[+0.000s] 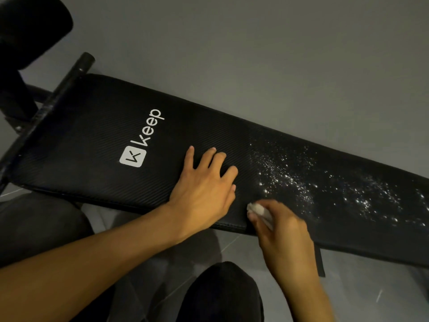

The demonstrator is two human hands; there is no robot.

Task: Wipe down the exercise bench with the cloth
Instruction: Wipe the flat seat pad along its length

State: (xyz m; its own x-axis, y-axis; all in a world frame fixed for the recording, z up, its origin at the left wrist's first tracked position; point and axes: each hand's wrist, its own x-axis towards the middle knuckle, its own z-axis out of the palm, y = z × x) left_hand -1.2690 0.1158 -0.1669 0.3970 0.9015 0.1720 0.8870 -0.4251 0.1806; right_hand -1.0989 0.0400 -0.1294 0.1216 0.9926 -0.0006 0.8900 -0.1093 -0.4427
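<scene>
Your left hand [204,189] lay flat on the bench [97,126], fingers spread and palm down, bracing the pad just at nine o'clock of the wet patch. Your right hand [283,228] was closed around the cloth [257,210], a small white wad pinched in its grip, pressed to the near edge of the pad at about five o'clock from the left hand.

To do this stroke well, I judged you needed to carry the cloth toward three o'clock, through the droplets [325,182], in long overlapping passes along the pad's length, pressing evenly. With a wad that small, unfolding it for more contact would probably have served you better, and turning it once it was soaked. Keeping the left hand planted would have steadied the bench.

The pad was black, long and rounded at its corners, with a fine diagonal ribbed texture that likely held moisture in its grooves. A white logo [141,145] sat at ten o'clock of your left hand. The droplets glinted across the stretch toward three o'clock. A dark metal bar [60,89] crossed the far end, and the floor [255,54] was smooth grey.
</scene>
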